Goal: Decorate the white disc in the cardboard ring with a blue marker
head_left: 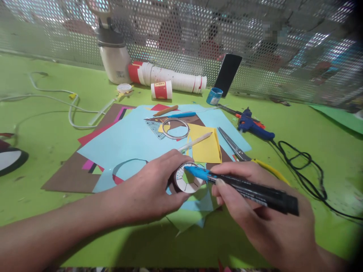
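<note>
My left hand [154,181] is closed round the sides of a small round white piece [193,187], its face tilted up toward me. Black lines split the outer ring into segments, and blue dots fill some at the upper left. A green patch sits in its middle. In my right hand [283,230] is a black marker [252,192] with a blue front end, its tip at the ring's upper part; whether it touches is hard to tell. Below both hands lie coloured paper sheets [113,138] and a yellow paper [205,147].
Scissors [234,145] and a blue glue gun [252,126] with a black cord lie at right. A tape ring [187,130] and pencil [198,140] rest on the paper. Stacked paper cups [176,77], a bottle [115,62] and a phone [228,73] stand along the back.
</note>
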Demonstrator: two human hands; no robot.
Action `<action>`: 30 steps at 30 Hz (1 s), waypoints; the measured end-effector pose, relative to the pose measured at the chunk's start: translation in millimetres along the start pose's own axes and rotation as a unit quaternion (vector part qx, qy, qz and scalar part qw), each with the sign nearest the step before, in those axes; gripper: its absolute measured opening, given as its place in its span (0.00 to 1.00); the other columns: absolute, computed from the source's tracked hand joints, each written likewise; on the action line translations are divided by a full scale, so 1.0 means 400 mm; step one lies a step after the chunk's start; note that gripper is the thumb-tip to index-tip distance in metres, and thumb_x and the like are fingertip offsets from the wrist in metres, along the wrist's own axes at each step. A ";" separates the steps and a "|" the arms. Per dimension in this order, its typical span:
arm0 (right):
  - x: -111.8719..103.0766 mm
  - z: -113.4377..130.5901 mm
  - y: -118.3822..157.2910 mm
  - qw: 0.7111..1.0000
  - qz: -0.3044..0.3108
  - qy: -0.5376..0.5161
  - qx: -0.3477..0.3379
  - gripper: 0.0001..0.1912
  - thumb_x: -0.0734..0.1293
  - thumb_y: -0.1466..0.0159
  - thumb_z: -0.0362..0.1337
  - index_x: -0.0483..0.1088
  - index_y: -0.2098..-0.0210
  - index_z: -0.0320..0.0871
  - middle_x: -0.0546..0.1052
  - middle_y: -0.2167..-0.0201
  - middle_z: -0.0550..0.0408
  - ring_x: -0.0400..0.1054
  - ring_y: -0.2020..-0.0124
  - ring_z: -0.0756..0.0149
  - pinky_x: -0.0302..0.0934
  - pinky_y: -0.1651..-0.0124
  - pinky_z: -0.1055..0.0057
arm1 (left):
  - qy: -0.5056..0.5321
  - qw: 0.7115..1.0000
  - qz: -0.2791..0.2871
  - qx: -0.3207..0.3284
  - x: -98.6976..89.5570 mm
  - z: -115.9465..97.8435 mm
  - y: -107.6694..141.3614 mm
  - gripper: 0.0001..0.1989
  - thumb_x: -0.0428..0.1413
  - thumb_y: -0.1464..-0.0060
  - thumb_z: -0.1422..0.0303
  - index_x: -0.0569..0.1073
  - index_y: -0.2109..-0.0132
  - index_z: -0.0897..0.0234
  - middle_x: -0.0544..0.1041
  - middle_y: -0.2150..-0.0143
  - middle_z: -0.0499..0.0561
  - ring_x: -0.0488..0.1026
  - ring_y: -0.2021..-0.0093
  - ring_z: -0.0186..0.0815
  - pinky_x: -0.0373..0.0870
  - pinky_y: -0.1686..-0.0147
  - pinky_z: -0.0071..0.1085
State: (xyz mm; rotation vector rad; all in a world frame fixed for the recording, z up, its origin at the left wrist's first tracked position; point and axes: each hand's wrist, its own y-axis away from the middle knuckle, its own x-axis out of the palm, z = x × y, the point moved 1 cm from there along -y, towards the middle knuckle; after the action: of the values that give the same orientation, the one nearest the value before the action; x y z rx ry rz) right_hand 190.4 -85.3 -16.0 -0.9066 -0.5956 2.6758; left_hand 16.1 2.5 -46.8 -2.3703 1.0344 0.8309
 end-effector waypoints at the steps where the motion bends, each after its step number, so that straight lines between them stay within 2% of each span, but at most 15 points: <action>1: 0.001 -0.001 0.001 1.000 0.001 -0.003 0.000 0.08 0.69 0.41 0.29 0.74 0.62 0.47 0.77 0.76 0.65 0.72 0.79 0.75 0.67 0.76 0.83 | 0.000 1.000 0.000 -0.001 0.000 -0.001 0.000 0.18 0.58 0.50 0.74 0.71 0.50 0.62 0.74 0.52 0.51 0.73 0.55 0.38 0.71 0.54 0.35; 4: 0.002 -0.003 0.004 1.000 0.004 -0.008 -0.001 0.09 0.69 0.40 0.30 0.74 0.61 0.47 0.77 0.76 0.64 0.72 0.78 0.74 0.67 0.76 0.82 | 0.000 1.000 -0.004 0.000 -0.001 -0.004 0.001 0.18 0.58 0.50 0.74 0.71 0.50 0.62 0.73 0.52 0.52 0.73 0.54 0.38 0.71 0.54 0.35; 8: 0.002 -0.004 0.006 1.000 0.003 -0.014 -0.008 0.09 0.69 0.40 0.29 0.74 0.60 0.47 0.77 0.74 0.64 0.73 0.77 0.76 0.69 0.71 0.83 | -0.003 1.000 -0.008 0.008 0.000 -0.003 0.002 0.18 0.58 0.50 0.74 0.71 0.50 0.63 0.73 0.53 0.52 0.73 0.55 0.38 0.71 0.54 0.35; 13: 0.004 -0.001 0.005 1.000 -0.001 -0.004 -0.011 0.08 0.68 0.40 0.30 0.74 0.61 0.46 0.77 0.74 0.65 0.72 0.77 0.78 0.67 0.73 0.86 | -0.004 1.000 -0.007 0.014 0.002 0.001 0.004 0.18 0.58 0.50 0.75 0.71 0.50 0.62 0.73 0.53 0.51 0.73 0.56 0.37 0.70 0.55 0.34; 17: 0.001 0.006 -0.004 0.997 0.016 0.057 -0.048 0.06 0.67 0.39 0.29 0.73 0.62 0.43 0.79 0.72 0.63 0.73 0.77 0.78 0.67 0.71 0.87 | 0.000 1.000 -0.012 0.022 0.004 0.004 0.004 0.16 0.58 0.49 0.74 0.71 0.52 0.59 0.73 0.54 0.50 0.73 0.55 0.37 0.70 0.55 0.34; 23: -0.006 0.005 -0.006 0.990 0.024 0.087 -0.109 0.05 0.68 0.38 0.30 0.74 0.61 0.40 0.80 0.69 0.58 0.76 0.70 0.76 0.68 0.64 0.87 | -0.002 1.000 -0.011 0.028 0.004 0.007 0.005 0.13 0.57 0.47 0.73 0.71 0.53 0.58 0.73 0.53 0.49 0.72 0.55 0.37 0.70 0.56 0.33; 30: -0.004 0.001 -0.007 0.988 0.016 0.081 -0.128 0.05 0.69 0.38 0.29 0.74 0.62 0.39 0.81 0.69 0.57 0.76 0.69 0.75 0.69 0.64 0.86 | -0.011 0.999 -0.014 0.038 0.005 0.009 0.011 0.12 0.56 0.46 0.72 0.71 0.53 0.59 0.72 0.55 0.49 0.72 0.57 0.35 0.69 0.58 0.31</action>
State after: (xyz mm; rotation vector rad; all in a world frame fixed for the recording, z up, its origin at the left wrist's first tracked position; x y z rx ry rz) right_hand 191.7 -83.4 -13.6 -1.1982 -0.9081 2.5584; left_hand 12.5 0.6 -51.2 -2.3011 1.0046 0.7910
